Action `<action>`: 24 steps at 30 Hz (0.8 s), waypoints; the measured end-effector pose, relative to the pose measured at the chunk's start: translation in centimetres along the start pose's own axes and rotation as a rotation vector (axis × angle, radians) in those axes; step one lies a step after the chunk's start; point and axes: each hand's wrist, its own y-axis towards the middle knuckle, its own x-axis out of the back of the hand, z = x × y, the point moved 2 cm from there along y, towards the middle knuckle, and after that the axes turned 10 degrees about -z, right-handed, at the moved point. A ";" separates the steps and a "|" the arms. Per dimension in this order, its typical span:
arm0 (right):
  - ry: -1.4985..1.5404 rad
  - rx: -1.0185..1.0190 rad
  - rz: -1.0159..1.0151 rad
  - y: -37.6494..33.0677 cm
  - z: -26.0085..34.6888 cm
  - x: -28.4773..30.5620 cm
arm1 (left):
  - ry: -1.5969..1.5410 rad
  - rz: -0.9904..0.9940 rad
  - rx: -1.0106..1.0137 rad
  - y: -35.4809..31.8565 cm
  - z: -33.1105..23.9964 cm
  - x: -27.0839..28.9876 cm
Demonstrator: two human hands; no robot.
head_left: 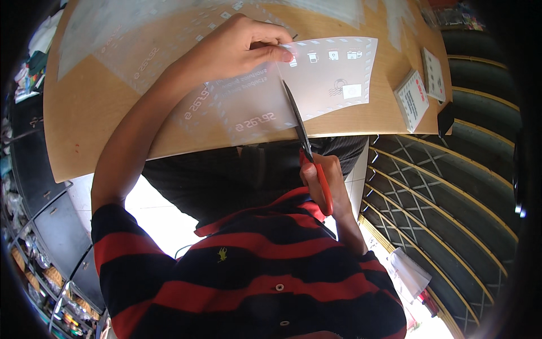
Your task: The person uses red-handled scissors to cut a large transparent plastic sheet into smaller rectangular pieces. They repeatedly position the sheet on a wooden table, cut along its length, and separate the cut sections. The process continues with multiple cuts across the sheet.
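My left hand pinches the top edge of a translucent printed sheet between thumb and fingers. The sheet bears white icons and a striped border, and its right part is raised off the table. In my right hand are scissors with red handles and dark blades. The blades point up and away from me, at a cut line through the sheet just below my left thumb. Whether the blades are parted is hard to make out. More translucent printed sheets lie under and left of my left forearm.
The wooden table ends just above my lap. Two stacks of white printed cards sit at its right edge. Clear plastic sheets lie at the far side. A dark folding gate with yellow strips stands on the right, dark cabinets on the left.
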 end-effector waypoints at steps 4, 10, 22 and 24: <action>0.021 -0.001 -0.018 0.0 0.2 -0.1 | 0.013 -0.018 -0.036 0.0 0.1 0.1; 0.064 0.039 -0.055 0.0 0.2 -0.3 | 0.015 0.012 -0.043 -0.1 0.2 -0.5; 0.065 0.019 -0.045 0.1 0.3 -0.5 | 0.100 0.001 -0.060 -0.2 0.2 -1.0; 0.097 0.016 -0.050 0.1 0.5 -0.6 | 0.122 0.015 -0.047 -0.2 -0.2 -0.8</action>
